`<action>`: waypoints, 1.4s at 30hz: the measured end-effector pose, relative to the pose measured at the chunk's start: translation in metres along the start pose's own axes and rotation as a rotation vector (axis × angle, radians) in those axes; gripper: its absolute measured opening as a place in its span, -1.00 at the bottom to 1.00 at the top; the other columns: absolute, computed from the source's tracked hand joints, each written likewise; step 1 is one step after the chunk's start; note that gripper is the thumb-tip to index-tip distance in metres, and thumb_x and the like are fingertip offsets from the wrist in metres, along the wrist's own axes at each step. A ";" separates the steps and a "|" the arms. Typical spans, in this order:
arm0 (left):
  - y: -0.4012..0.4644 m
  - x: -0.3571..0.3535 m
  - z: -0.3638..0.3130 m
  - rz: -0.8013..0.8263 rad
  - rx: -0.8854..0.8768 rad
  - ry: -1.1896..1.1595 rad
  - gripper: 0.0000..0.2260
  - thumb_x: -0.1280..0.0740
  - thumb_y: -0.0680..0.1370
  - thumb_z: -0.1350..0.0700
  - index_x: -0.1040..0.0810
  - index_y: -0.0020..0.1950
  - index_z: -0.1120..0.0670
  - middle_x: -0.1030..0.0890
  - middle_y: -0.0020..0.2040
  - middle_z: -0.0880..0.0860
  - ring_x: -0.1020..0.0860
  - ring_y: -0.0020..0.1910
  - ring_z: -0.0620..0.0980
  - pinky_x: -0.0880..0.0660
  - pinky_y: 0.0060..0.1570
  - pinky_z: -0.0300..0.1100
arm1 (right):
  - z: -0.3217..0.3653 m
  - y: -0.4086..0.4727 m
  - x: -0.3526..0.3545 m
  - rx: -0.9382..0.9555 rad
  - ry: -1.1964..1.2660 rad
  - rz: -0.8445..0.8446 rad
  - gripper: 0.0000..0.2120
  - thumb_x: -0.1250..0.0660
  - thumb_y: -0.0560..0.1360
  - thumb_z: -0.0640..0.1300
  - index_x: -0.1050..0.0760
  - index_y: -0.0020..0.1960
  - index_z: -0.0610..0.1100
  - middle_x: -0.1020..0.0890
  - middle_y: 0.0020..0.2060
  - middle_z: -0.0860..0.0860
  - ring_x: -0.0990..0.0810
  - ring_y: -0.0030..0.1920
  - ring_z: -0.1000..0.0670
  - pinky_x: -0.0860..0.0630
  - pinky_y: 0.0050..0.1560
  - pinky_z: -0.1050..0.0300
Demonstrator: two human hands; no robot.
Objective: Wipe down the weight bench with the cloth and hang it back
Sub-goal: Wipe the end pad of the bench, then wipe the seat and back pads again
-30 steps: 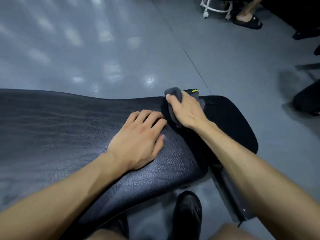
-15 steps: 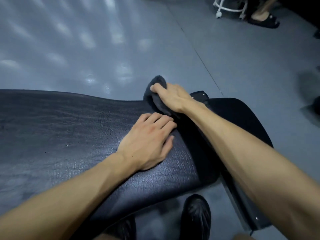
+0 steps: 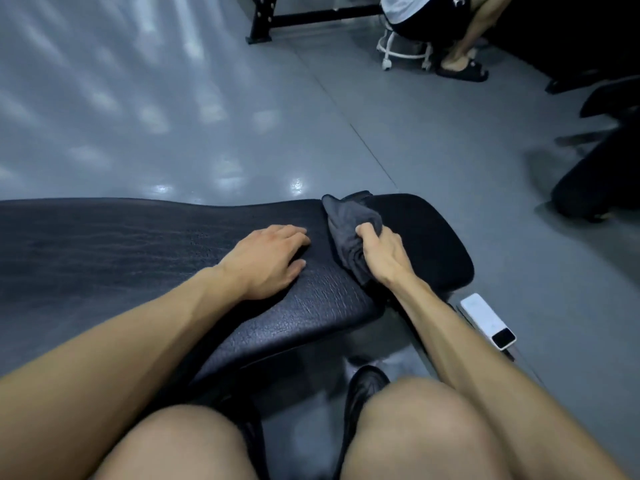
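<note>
- Head view, nearest first: two bare knees fill the bottom edge, with a black shoe (image 3: pixel 363 389) on the grey floor (image 3: pixel 207 133) between them, under the near edge of the weight bench (image 3: pixel 121 244).
- Just right of the right forearm, a white slim device (image 3: pixel 486 320) with a dark end lies by the bench's frame; what it is, I can't quite tell.
- On the black textured pad, the left hand (image 3: pixel 266 259) rests palm down, fingers loosely spread and flat on the pad, gripping nothing.
- Beside it, the right hand (image 3: pixel 381 252) is closed in a fist around the dark grey cloth (image 3: pixel 349 230), which is bunched up and lies across the gap between the long pad and the smaller seat pad (image 3: pixel 433 244) at the bench's right end.
- The cloth's upper end reaches the bench's far edge.
- Far across the floor, a black steel frame (image 3: pixel 294 20) stands at the top edge.
- Near the top right corner, another person sits on a white wheeled stool (image 3: pixel 403 53), one foot in a black sandal (image 3: pixel 464 71).
</note>
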State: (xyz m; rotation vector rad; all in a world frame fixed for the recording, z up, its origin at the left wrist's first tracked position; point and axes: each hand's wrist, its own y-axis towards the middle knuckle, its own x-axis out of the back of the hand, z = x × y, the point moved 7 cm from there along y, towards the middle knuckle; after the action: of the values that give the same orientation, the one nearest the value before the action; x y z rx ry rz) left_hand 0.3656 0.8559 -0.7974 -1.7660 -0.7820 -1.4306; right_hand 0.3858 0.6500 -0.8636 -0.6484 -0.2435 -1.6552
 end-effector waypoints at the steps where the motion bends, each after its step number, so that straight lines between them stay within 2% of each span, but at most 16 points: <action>1: -0.006 0.005 -0.001 0.032 0.007 -0.019 -0.65 -0.19 0.67 -0.04 -0.43 0.43 0.02 -0.46 0.46 0.00 -0.42 0.44 0.08 -0.39 0.38 0.04 | -0.003 -0.008 0.003 -0.014 0.025 -0.012 -0.63 -0.10 0.55 0.15 -0.55 0.00 -0.08 -0.61 -0.08 0.00 -0.55 -0.08 0.00 -0.35 -0.03 0.08; 7: -0.056 0.039 0.000 0.101 0.040 -0.025 -0.65 -0.18 0.68 -0.05 -0.40 0.44 0.00 -0.51 0.38 -0.01 -0.48 0.37 0.06 -0.42 0.32 0.03 | -0.024 -0.054 0.020 -0.139 0.155 -0.074 -0.51 -0.12 0.54 0.18 -0.57 0.19 -0.16 -0.50 0.04 -0.04 -0.43 0.05 -0.04 -0.27 0.06 0.06; 11: -0.100 0.066 0.008 0.095 0.095 -0.003 -0.62 -0.18 0.69 -0.05 -0.39 0.48 0.02 -0.51 0.42 0.01 -0.49 0.38 0.08 -0.41 0.34 -0.03 | -0.019 -0.083 0.031 -0.192 0.260 -0.090 -0.57 -0.12 0.37 0.24 -0.54 -0.11 -0.07 -0.57 -0.08 0.04 -0.51 -0.08 0.04 -0.32 -0.02 0.05; 13: -0.121 0.077 0.012 0.091 0.122 0.004 -0.61 -0.18 0.69 -0.06 -0.39 0.49 0.02 -0.51 0.43 0.02 -0.49 0.38 0.08 -0.40 0.34 -0.07 | -0.022 -0.092 0.037 -0.229 0.313 -0.098 -0.57 -0.14 0.30 0.28 -0.54 -0.11 -0.03 -0.61 -0.08 0.02 -0.56 -0.04 -0.01 -0.41 0.03 0.01; 15: -0.142 0.084 0.015 0.081 0.151 0.012 -0.62 -0.18 0.69 -0.05 -0.40 0.49 0.03 -0.52 0.42 0.03 -0.50 0.37 0.08 -0.39 0.33 -0.10 | -0.030 -0.097 0.042 -0.268 0.377 -0.093 -0.46 -0.17 0.26 0.29 -0.58 -0.01 -0.08 -0.66 0.01 -0.05 -0.59 0.06 -0.10 -0.47 0.21 -0.12; 17: -0.163 0.087 0.019 0.081 0.175 0.013 -0.63 -0.18 0.69 -0.04 -0.41 0.48 0.03 -0.54 0.40 0.03 -0.51 0.35 0.08 -0.40 0.32 -0.11 | -0.038 -0.100 0.047 -0.285 0.461 -0.072 -0.50 -0.22 0.30 0.22 -0.61 0.01 -0.13 -0.71 -0.02 -0.09 -0.63 0.05 -0.13 -0.51 0.22 -0.14; 19: -0.183 0.085 0.026 0.099 0.203 0.012 -0.64 -0.18 0.69 -0.05 -0.42 0.47 0.01 -0.54 0.39 0.01 -0.52 0.34 0.06 -0.40 0.32 -0.11 | -0.041 -0.104 0.054 -0.311 0.532 -0.039 -0.54 -0.26 0.38 0.12 -0.64 0.04 -0.21 -0.75 -0.14 -0.10 -0.68 -0.02 -0.15 -0.56 0.09 -0.09; 22: -0.209 0.079 0.040 0.090 0.252 -0.019 -0.64 -0.17 0.69 -0.07 -0.42 0.46 -0.02 -0.54 0.38 -0.02 -0.52 0.34 0.03 -0.40 0.32 -0.12 | -0.033 -0.106 0.072 -0.312 0.556 -0.028 -0.55 -0.29 0.40 0.08 -0.63 0.07 -0.25 -0.74 -0.06 -0.24 -0.69 0.06 -0.26 -0.56 0.24 -0.20; 23: -0.216 0.076 0.045 0.078 0.265 -0.033 -0.65 -0.17 0.69 -0.07 -0.42 0.45 -0.02 -0.55 0.37 -0.03 -0.52 0.33 0.02 -0.40 0.31 -0.12 | -0.023 -0.105 0.081 -0.295 0.557 -0.032 -0.53 -0.29 0.39 0.10 -0.63 0.08 -0.23 -0.73 -0.05 -0.25 -0.70 0.04 -0.25 -0.59 0.22 -0.20; 26: -0.228 0.059 0.060 0.044 0.276 -0.078 -0.70 -0.19 0.68 -0.05 -0.46 0.39 -0.02 -0.57 0.29 -0.05 -0.54 0.27 0.02 -0.43 0.26 -0.09 | 0.026 -0.088 0.109 -0.183 0.643 -0.054 -0.58 -0.28 0.33 0.17 -0.64 -0.02 -0.12 -0.76 -0.22 -0.11 -0.75 -0.26 -0.08 -0.67 -0.21 0.08; 27: -0.231 0.053 0.064 0.029 0.271 -0.089 -0.72 -0.20 0.68 -0.04 -0.47 0.37 -0.02 -0.56 0.27 -0.06 -0.53 0.27 0.01 -0.42 0.26 -0.08 | 0.046 -0.078 0.116 -0.140 0.627 -0.080 -0.57 -0.28 0.31 0.20 -0.64 -0.04 -0.09 -0.76 -0.20 -0.09 -0.75 -0.25 -0.07 -0.66 -0.21 0.10; 30: -0.234 0.040 0.081 -0.038 0.267 -0.083 -0.69 -0.21 0.67 -0.05 -0.46 0.40 -0.05 -0.51 0.37 -0.10 -0.47 0.35 -0.02 -0.39 0.34 -0.05 | 0.092 -0.044 0.106 -0.069 0.274 -0.130 -0.42 -0.23 0.30 0.28 -0.59 0.10 -0.11 -0.68 0.06 -0.10 -0.64 0.06 -0.17 -0.54 0.10 -0.06; 32: -0.230 0.036 0.093 -0.064 0.266 -0.039 -0.64 -0.19 0.67 -0.09 -0.45 0.45 -0.07 -0.46 0.45 -0.13 -0.41 0.43 -0.03 -0.38 0.37 -0.03 | 0.102 -0.029 0.073 -0.037 -0.013 -0.082 -0.54 -0.19 0.45 0.26 -0.51 0.09 -0.09 -0.59 0.06 -0.10 -0.54 0.04 -0.15 -0.38 0.01 0.00; 34: -0.223 0.036 0.103 -0.072 0.244 -0.039 -0.63 -0.17 0.66 -0.13 -0.46 0.45 -0.11 -0.44 0.47 -0.16 -0.38 0.44 -0.04 -0.38 0.38 -0.04 | 0.100 -0.013 0.025 -0.003 -0.198 0.089 -0.61 -0.15 0.56 0.19 -0.52 0.07 -0.10 -0.60 0.05 -0.11 -0.55 0.01 -0.13 -0.34 -0.06 0.02; 39: -0.203 0.048 0.127 -0.061 0.183 -0.048 -0.62 -0.08 0.65 -0.18 -0.48 0.39 -0.15 -0.44 0.43 -0.20 -0.41 0.38 -0.09 -0.39 0.36 -0.05 | 0.101 0.021 -0.039 0.049 -0.365 0.236 -0.52 -0.04 0.44 0.30 -0.55 -0.08 -0.02 -0.65 -0.02 -0.06 -0.60 0.00 -0.05 -0.41 0.01 -0.02; 42: -0.208 0.047 0.143 -0.050 0.183 -0.043 -0.62 -0.09 0.65 -0.19 -0.47 0.41 -0.17 -0.42 0.46 -0.21 -0.36 0.44 -0.11 -0.35 0.40 -0.10 | 0.109 0.051 -0.050 0.017 -0.370 0.239 -0.47 0.01 0.41 0.33 -0.55 -0.01 0.00 -0.63 0.04 -0.05 -0.57 -0.01 -0.02 -0.36 0.00 -0.01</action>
State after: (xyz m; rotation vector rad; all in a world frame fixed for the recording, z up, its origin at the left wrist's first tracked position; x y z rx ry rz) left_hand 0.2827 1.0906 -0.7362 -1.6519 -0.9550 -1.3122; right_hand 0.4677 0.7370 -0.8122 -0.9331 -0.4289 -1.2966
